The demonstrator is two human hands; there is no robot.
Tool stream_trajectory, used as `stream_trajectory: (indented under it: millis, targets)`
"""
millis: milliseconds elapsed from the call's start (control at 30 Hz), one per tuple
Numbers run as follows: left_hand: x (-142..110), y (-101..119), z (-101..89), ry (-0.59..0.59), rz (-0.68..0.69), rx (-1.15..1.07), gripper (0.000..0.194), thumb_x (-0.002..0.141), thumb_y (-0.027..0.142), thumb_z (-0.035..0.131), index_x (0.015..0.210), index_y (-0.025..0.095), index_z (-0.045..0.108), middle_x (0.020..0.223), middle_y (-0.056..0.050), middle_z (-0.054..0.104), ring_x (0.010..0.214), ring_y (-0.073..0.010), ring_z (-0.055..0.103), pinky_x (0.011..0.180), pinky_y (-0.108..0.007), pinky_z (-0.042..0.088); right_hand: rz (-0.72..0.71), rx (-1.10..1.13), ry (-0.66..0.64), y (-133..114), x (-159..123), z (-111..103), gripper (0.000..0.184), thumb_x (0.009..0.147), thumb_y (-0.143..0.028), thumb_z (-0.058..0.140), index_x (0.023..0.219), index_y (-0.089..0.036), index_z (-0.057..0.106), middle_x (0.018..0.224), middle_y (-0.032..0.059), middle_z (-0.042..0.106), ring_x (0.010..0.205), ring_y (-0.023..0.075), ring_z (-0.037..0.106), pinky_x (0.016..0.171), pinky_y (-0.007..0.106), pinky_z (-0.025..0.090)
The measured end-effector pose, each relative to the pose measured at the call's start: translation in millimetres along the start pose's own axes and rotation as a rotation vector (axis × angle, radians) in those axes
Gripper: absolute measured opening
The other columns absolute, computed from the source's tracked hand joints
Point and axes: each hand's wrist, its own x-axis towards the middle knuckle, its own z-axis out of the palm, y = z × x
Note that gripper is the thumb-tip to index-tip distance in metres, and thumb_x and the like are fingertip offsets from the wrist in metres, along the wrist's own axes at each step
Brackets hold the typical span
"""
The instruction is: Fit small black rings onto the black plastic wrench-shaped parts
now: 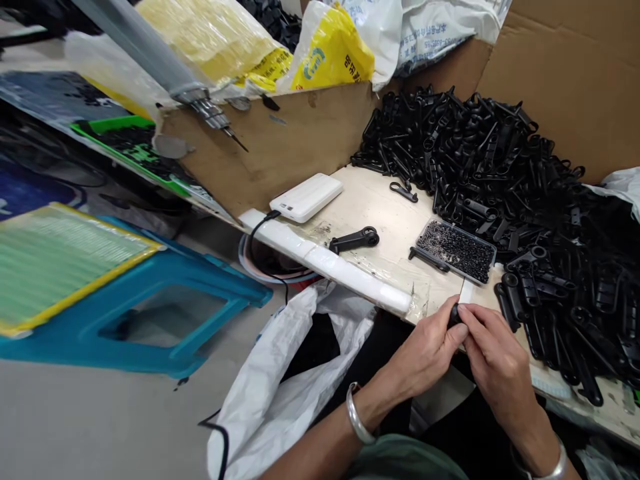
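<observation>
Close together at the table's front edge, my left hand (pixel 425 347) and my right hand (pixel 503 357) are both closed, fingertips pinching one black plastic part (pixel 454 315). Most of that part is hidden by the fingers. Just beyond them lies a clear box (pixel 457 250) filled with tiny black pieces that look like screws. Along its left side rests a slim black part (pixel 429 259). Farther left, a black lever-like part (pixel 354 240) with a round ringed end lies on the tabletop, and a smaller black clip-like piece (pixel 403 192) is behind it.
A big heap of black plastic parts (pixel 465 147) fills the right side, against cardboard (pixel 565 80). An electric screwdriver (pixel 200 100) hangs at upper left. A white power bank (pixel 307 197) has a cable. Below are an open white sack (pixel 265 380) and a blue stool (pixel 200 333).
</observation>
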Motion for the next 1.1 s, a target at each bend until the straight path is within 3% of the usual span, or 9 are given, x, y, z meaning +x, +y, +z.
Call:
stream_trajectory:
  millis: [133,233,333,433,567,733,967,1100]
  targets:
    - [1.2,-0.4,8.0,0.056,0.019,-0.16,0.051,0.097,0.038,0.042,0.143,0.015,0.044,0.137,-0.012,0.054,0.122,-0.0251,0.052,0.107,-0.037,0.037,0.071,-0.015,0.15,-1.5,-1.4,6.9,0.044,0.09,-0.005,0.058,0.13,-0.024,0.059,0.114,0.0108,0.064,0.104,0.0226,0.063,0.089,0.038,0.057]
    - [3.1,-2.1,11.7,0.069,-0.03,-0.32,0.051,0.097,0.046,0.04,0.14,0.021,0.048,0.122,-0.01,0.061,0.093,-0.0199,0.06,0.087,-0.034,0.048,0.153,-0.053,0.294,-1.6,-2.7,11.1,0.042,0.088,-0.013,0.065,0.128,-0.025,0.061,0.108,0.0072,0.069,0.1,0.0226,0.066,0.087,0.037,0.059]
    - [4.0,-4.5,15.0,0.085,-0.066,-0.444,0.055,0.096,0.052,0.041,0.142,0.023,0.046,0.103,-0.007,0.066,0.072,-0.0153,0.057,0.072,-0.03,0.049,0.168,-0.077,0.285,-0.1,-2.6,9.3,0.034,0.089,-0.018,0.065,0.122,-0.024,0.065,0.107,0.0078,0.07,0.099,0.0239,0.068,0.086,0.037,0.06]
    - [3.4,-2.9,15.8,0.131,-0.014,-0.391,0.052,0.095,0.049,0.044,0.139,0.022,0.05,0.113,-0.008,0.066,0.091,-0.0203,0.061,0.089,-0.033,0.047,0.125,-0.111,0.194,0.2,-0.7,2.8,0.033,0.091,-0.019,0.062,0.124,-0.024,0.065,0.111,0.0091,0.069,0.101,0.0252,0.067,0.089,0.04,0.059]
    - [1.1,4.6,14.0,0.177,0.124,-0.197,0.043,0.098,0.036,0.042,0.137,0.021,0.053,0.137,-0.006,0.056,0.128,-0.0227,0.048,0.112,-0.033,0.032,0.037,-0.148,0.17,-3.9,-0.1,-4.4,0.045,0.09,-0.012,0.062,0.133,-0.024,0.057,0.108,0.0096,0.071,0.104,0.027,0.066,0.093,0.045,0.056]
    - [-0.7,8.9,13.0,0.174,0.194,-0.117,0.041,0.098,0.03,0.042,0.136,0.02,0.053,0.136,-0.007,0.057,0.129,-0.0212,0.048,0.113,-0.031,0.032,0.009,-0.19,0.171,-7.2,-3.4,-3.9,0.053,0.091,-0.011,0.061,0.141,-0.023,0.049,0.11,0.0112,0.071,0.103,0.0289,0.067,0.092,0.047,0.055]
    - [4.5,3.1,17.1,0.199,0.074,-0.277,0.038,0.097,0.037,0.046,0.131,0.025,0.058,0.137,-0.004,0.055,0.128,-0.0212,0.048,0.112,-0.032,0.034,0.022,-0.113,0.253,2.4,-4.6,10.1,0.052,0.091,-0.011,0.06,0.14,-0.023,0.049,0.115,0.0132,0.068,0.105,0.0264,0.066,0.089,0.044,0.057]
    - [3.4,5.0,18.5,0.262,0.113,-0.127,0.036,0.096,0.032,0.048,0.128,0.023,0.061,0.127,-0.007,0.06,0.123,-0.022,0.051,0.111,-0.035,0.035,0.015,-0.136,0.223,-2.9,-3.9,6.3,0.052,0.091,-0.008,0.058,0.142,-0.02,0.048,0.112,0.0133,0.07,0.102,0.0259,0.068,0.09,0.042,0.058]
